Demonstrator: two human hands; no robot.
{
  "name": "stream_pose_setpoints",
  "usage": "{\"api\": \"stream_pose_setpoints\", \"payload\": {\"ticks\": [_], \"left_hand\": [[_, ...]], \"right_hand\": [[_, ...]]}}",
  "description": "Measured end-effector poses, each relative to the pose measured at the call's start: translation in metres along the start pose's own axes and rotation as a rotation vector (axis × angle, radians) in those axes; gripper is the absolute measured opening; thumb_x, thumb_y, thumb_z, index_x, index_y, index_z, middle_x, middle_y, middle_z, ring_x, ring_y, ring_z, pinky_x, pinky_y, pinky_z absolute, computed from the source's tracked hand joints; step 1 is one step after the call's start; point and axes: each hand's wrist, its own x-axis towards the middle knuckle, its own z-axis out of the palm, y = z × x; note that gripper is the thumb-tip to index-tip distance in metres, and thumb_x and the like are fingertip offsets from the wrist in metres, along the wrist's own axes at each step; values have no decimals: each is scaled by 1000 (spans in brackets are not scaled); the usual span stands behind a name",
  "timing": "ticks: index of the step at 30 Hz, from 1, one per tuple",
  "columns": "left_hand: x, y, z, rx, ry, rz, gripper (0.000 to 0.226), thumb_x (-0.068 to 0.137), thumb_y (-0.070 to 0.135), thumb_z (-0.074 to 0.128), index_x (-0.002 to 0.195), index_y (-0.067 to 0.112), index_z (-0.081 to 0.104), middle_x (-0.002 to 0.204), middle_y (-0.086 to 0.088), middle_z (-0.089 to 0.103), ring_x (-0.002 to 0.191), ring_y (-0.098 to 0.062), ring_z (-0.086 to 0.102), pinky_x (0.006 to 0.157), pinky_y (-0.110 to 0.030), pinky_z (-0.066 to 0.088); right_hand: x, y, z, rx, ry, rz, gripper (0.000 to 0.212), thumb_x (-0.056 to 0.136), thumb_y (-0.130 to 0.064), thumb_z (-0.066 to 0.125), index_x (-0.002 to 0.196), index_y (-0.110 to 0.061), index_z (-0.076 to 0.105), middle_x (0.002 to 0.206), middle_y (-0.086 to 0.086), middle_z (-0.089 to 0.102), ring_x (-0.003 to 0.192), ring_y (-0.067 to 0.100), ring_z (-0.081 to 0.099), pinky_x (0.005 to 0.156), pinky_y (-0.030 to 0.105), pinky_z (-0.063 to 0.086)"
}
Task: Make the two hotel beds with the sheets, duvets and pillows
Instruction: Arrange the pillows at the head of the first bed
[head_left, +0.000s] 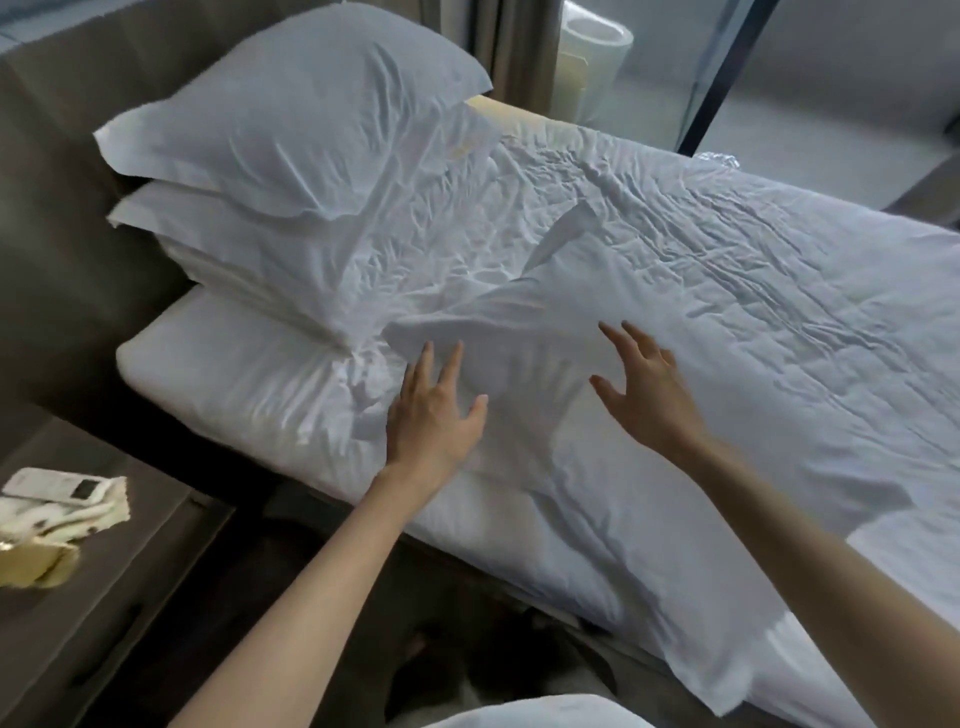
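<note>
Both hands, left (434, 415) and right (649, 397), flat, fingers spread, holding nothing, on duvet (675, 322); risk: smoothing toward 10 o'clock nudges stacked pillows (291, 135) askew.

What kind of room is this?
Most likely a hotel bedroom: a bed in white linen, two stacked pillows against a padded headboard, and a nightstand beside it with a remote on it.

No text is legible; the remote (47, 486) shows only a blurred display.
</note>
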Motion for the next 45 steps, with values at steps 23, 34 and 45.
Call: {"api": "stream_pose_setpoints", "payload": {"ticks": [23, 34, 45], "left_hand": [[69, 98, 262, -899, 181, -851, 115, 70, 56, 78, 148, 50, -6, 157, 0, 25, 139, -25, 34, 114, -34, 28], [47, 105, 252, -1028, 380, -873, 102, 70, 60, 74, 148, 51, 10, 151, 6, 36, 132, -23, 42, 109, -37, 36], [-89, 99, 162, -1029, 794, -833, 90, 77, 44, 76, 150, 39, 24, 146, 14, 40, 124, -4, 43, 101, -23, 35]], "right_hand": [[176, 256, 51, 68, -339, 270, 96, 68, -90, 42, 148, -46, 10, 155, 8, 28, 136, 41, 35, 111, 61, 24], [162, 253, 26, 216, -215, 196, 77, 72, -79, 58, 110, -12, 54, 108, 8, 64, 101, 32, 58, 80, 37, 42], [76, 142, -20, 430, -148, -87, 66, 63, -78, 67, 93, -20, 59, 89, -6, 68, 85, 20, 64, 79, 40, 53]]}}
